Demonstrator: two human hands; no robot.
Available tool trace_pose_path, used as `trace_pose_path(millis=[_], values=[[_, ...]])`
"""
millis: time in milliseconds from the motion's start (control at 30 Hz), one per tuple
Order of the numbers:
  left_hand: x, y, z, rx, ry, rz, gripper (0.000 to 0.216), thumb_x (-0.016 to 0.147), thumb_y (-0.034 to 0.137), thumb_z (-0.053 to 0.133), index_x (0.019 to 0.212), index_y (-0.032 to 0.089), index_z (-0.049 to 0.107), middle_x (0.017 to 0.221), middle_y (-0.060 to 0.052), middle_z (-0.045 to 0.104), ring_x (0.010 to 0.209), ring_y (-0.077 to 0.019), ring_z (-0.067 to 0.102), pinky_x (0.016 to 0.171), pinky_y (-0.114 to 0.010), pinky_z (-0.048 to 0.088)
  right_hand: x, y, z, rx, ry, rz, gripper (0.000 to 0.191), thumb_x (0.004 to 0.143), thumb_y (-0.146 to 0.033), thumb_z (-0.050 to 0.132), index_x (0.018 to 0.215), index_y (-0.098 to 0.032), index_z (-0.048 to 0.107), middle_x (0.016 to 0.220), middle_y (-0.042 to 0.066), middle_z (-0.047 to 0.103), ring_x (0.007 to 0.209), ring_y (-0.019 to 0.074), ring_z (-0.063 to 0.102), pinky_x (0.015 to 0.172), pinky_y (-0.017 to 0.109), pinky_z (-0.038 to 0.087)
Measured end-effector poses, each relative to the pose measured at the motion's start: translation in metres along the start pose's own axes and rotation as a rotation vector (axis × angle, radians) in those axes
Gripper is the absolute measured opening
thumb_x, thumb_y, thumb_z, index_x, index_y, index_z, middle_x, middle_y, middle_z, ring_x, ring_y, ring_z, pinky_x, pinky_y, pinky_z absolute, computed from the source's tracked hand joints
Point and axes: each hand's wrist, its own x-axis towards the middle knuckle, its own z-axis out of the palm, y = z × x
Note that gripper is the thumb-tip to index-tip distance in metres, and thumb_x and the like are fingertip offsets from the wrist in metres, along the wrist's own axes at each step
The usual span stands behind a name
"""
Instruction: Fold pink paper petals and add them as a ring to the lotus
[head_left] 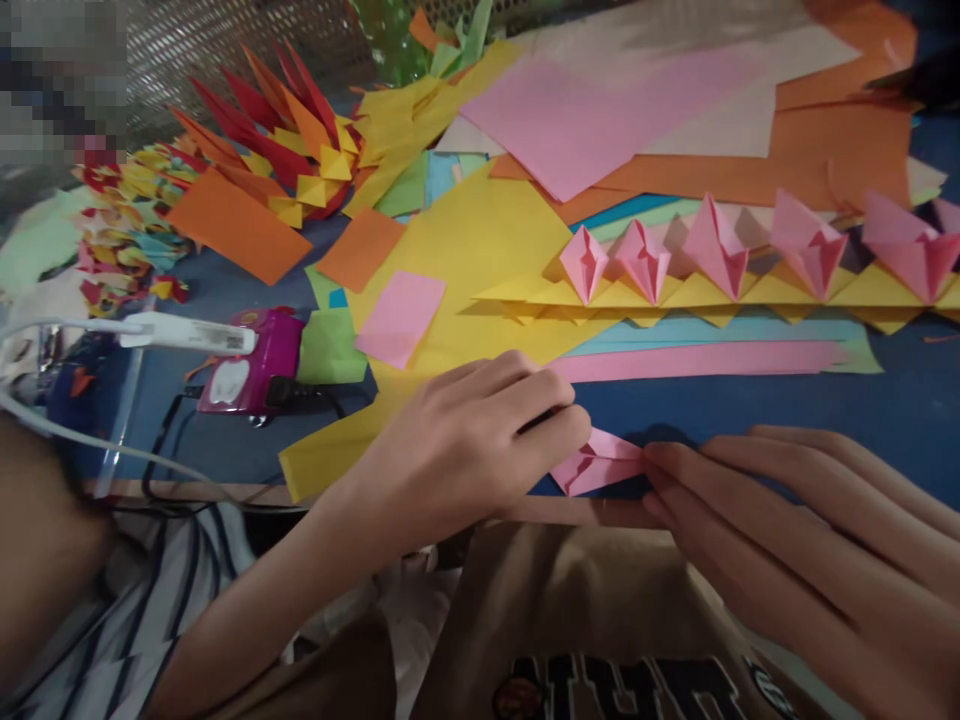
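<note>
A small pink folded paper [596,467] lies at the near edge of the blue table, its pointed end towards the right. My left hand [499,430] is closed over its left part, with the fingers curled and the fingertips hidden. At the right tip, my right hand [810,530] pinches the paper between thumb and forefinger; its other fingers stretch out to the right. Creases run along the visible middle of the piece. Beyond it, a row of pink folded paper pieces [643,262] stands upright along a yellow zigzag paper strip [757,290].
A purple adapter [259,350] with a white plug [187,332] and cables sits on the left. Yellow sheets [480,255], orange sheets [840,150] and a large pink sheet [562,130] cover the back. Red and orange paper spikes [300,110] rise at back left. Pink strips [697,360] lie near my hands.
</note>
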Motion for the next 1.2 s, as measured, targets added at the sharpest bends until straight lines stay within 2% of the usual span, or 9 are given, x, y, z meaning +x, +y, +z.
trace_pose_path(millis=[200, 333, 433, 600, 733, 800, 867, 967, 1200], values=[[0.001, -0.007, -0.003, 0.251, 0.053, 0.250, 0.010, 0.104, 0.023, 0.067, 0.107, 0.017, 0.074, 0.111, -0.001, 0.080, 0.101, -0.0225, 0.071, 0.077, -0.038, 0.055, -0.002, -0.003, -0.001, -0.004, -0.010, -0.024, 0.028, 0.100, -0.003, 0.058, 0.123, -0.005, 0.074, 0.139, 0.020, 0.069, 0.125, 0.0427, 0.062, 0.111, 0.062, 0.047], [-0.002, -0.007, -0.006, 0.314, 0.032, 0.315, 0.012, 0.104, 0.016, 0.064, 0.103, 0.018, 0.075, 0.115, -0.001, 0.081, 0.105, -0.0217, 0.070, 0.078, -0.038, 0.053, -0.005, -0.004, -0.001, -0.004, -0.006, -0.027, 0.029, 0.099, -0.002, 0.057, 0.124, -0.004, 0.073, 0.141, 0.021, 0.069, 0.125, 0.0425, 0.063, 0.111, 0.062, 0.047], [-0.006, -0.005, -0.007, 0.322, -0.004, 0.259, 0.015, 0.107, 0.014, 0.060, 0.108, 0.019, 0.075, 0.121, -0.001, 0.080, 0.111, -0.0223, 0.067, 0.082, -0.039, 0.053, -0.004, -0.004, 0.001, -0.012, 0.003, -0.010, 0.031, 0.099, -0.002, 0.058, 0.126, -0.003, 0.073, 0.143, 0.022, 0.068, 0.124, 0.0422, 0.063, 0.110, 0.061, 0.047], [-0.016, 0.000, -0.009, 0.230, -0.070, 0.038, 0.024, 0.112, 0.022, 0.053, 0.125, 0.022, 0.073, 0.136, -0.007, 0.074, 0.116, -0.0266, 0.065, 0.089, -0.042, 0.053, 0.000, -0.007, 0.007, -0.108, 0.046, 0.039, 0.029, 0.098, -0.003, 0.065, 0.125, -0.002, 0.074, 0.129, 0.022, 0.073, 0.108, 0.0377, 0.066, 0.096, 0.056, 0.050], [-0.018, 0.019, -0.002, 0.170, 0.077, -0.122, 0.030, 0.110, 0.019, 0.056, 0.137, 0.018, 0.071, 0.132, -0.009, 0.075, 0.117, -0.0246, 0.065, 0.093, -0.040, 0.053, 0.002, -0.011, 0.015, -0.150, 0.080, 0.126, 0.034, 0.092, -0.006, 0.076, 0.127, -0.003, 0.073, 0.111, 0.019, 0.074, 0.098, 0.0354, 0.066, 0.087, 0.053, 0.053], [-0.020, 0.035, 0.007, 0.183, 0.130, -0.087, 0.036, 0.108, 0.024, 0.063, 0.143, 0.015, 0.068, 0.132, -0.005, 0.077, 0.120, -0.0225, 0.065, 0.097, -0.039, 0.052, 0.002, -0.014, 0.018, -0.153, 0.113, 0.145, 0.036, 0.090, -0.006, 0.079, 0.125, -0.003, 0.073, 0.108, 0.019, 0.074, 0.098, 0.0368, 0.066, 0.084, 0.054, 0.054], [-0.023, 0.050, 0.018, 0.220, 0.103, -0.017, 0.045, 0.109, 0.034, 0.064, 0.148, 0.012, 0.066, 0.144, -0.005, 0.073, 0.131, -0.0232, 0.062, 0.101, -0.039, 0.052, 0.001, -0.017, 0.021, -0.145, 0.132, 0.162, 0.036, 0.090, -0.005, 0.078, 0.125, -0.001, 0.073, 0.110, 0.020, 0.074, 0.098, 0.0371, 0.066, 0.084, 0.053, 0.054], [-0.029, 0.064, 0.031, 0.304, 0.088, -0.010, 0.054, 0.111, 0.044, 0.060, 0.151, 0.009, 0.063, 0.155, -0.007, 0.066, 0.141, -0.0256, 0.059, 0.110, -0.041, 0.050, 0.000, -0.021, 0.023, -0.127, 0.153, 0.183, 0.037, 0.090, -0.005, 0.078, 0.127, 0.000, 0.073, 0.116, 0.021, 0.075, 0.100, 0.0362, 0.065, 0.087, 0.053, 0.054], [-0.030, 0.063, 0.042, 0.369, 0.167, -0.014, 0.045, 0.109, 0.044, 0.062, 0.143, 0.015, 0.071, 0.151, -0.007, 0.069, 0.143, -0.0245, 0.056, 0.106, -0.044, 0.053, -0.005, -0.021, 0.022, -0.063, 0.220, 0.278, 0.042, 0.088, -0.005, 0.082, 0.129, -0.002, 0.073, 0.126, 0.019, 0.076, 0.110, 0.0357, 0.067, 0.093, 0.051, 0.055]])
